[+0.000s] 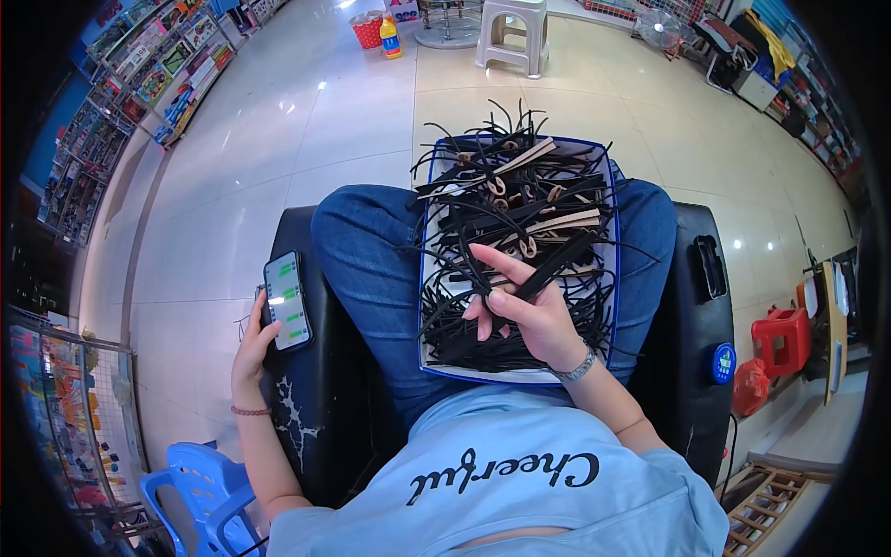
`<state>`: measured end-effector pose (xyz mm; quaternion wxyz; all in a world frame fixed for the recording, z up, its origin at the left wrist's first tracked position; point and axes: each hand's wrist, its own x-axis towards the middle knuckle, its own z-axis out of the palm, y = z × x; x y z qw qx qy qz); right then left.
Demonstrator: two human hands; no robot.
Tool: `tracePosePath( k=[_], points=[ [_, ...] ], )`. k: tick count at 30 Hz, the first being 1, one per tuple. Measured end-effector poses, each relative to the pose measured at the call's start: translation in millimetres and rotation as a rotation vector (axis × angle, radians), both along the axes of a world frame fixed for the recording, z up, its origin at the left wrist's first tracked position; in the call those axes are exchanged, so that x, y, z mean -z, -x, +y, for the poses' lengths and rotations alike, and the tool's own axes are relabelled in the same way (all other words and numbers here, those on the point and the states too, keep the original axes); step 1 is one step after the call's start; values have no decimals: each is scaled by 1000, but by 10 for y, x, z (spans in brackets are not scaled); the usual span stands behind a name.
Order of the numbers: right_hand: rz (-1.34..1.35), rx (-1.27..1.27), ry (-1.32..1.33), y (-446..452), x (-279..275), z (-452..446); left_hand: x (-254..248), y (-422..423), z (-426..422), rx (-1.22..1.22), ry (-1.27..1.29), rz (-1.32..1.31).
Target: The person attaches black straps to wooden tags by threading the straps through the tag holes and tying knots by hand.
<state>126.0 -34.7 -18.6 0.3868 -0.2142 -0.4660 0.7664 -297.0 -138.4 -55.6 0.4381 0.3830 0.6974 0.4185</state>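
Observation:
My left hand (pixel 252 345) holds a phone (pixel 289 302) with a lit screen of green and white message bubbles, beside the left armrest. Over the lap rests a shallow white box with a blue rim (pixel 520 376), filled with tangled black straps (pixel 483 204), some showing tan undersides and small tan loops. Above the box's lower middle is my right hand (pixel 529 311), its thumb and fingers around a black strap (pixel 563 265). The index finger points out to the upper left. The far end of that strap blends into the pile.
Black armrests (pixel 696 371) flank the lap; the right one bears a black tray (pixel 710 267) and a round blue object (pixel 719 363). A blue plastic chair (pixel 200 492) stands lower left, a red stool (pixel 781 342) right, a grey stool (pixel 513 35) ahead. Shelves line both sides.

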Motion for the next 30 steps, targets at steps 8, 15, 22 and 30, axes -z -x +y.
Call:
tracePosePath(
  k=[8, 15, 22, 30],
  points=[
    [-2, 10, 1, -5, 4, 1, 42, -9, 12, 5, -12, 77],
    [-107, 12, -5, -137, -88, 38, 76, 59, 98, -248, -256, 492],
    [-197, -134, -90, -352, -188, 160, -1070, -1545, 647, 432, -1027, 902],
    [-269, -408, -46, -619, -152, 246, -1128, -2782, 1218, 991, -1447, 1007]
  ],
)
